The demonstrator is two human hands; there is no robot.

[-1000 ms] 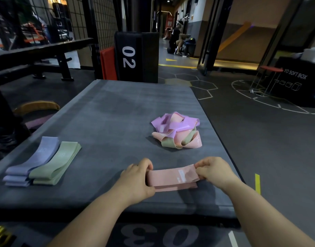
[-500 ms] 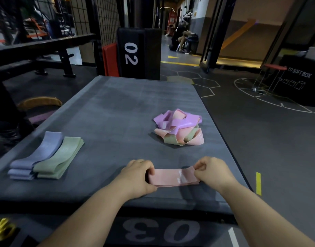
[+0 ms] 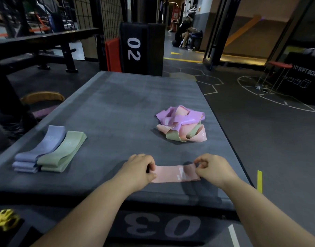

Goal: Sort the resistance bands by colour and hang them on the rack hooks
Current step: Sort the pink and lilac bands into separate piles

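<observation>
A pink band [image 3: 172, 173] lies flat near the front edge of the grey padded box top [image 3: 121, 111]. My left hand [image 3: 138, 169] grips its left end with curled fingers. My right hand [image 3: 212, 167] pinches its right end. Beyond them sits a tangled heap of purple, pink and green bands [image 3: 181, 123]. At the left lie two neat stacks side by side: lavender bands [image 3: 40, 148] and green bands [image 3: 63, 151]. No rack hooks show in this view.
A black block marked 02 [image 3: 140, 49] stands behind the box. A dark bench frame [image 3: 37, 45] is at the far left. A yellow object [image 3: 5, 220] lies on the floor at lower left. A person sits far back in the corridor [image 3: 184, 33].
Both hands lowered the pink band from just above the surface until it lies flat on the box top. The stacks and the heap stayed put.
</observation>
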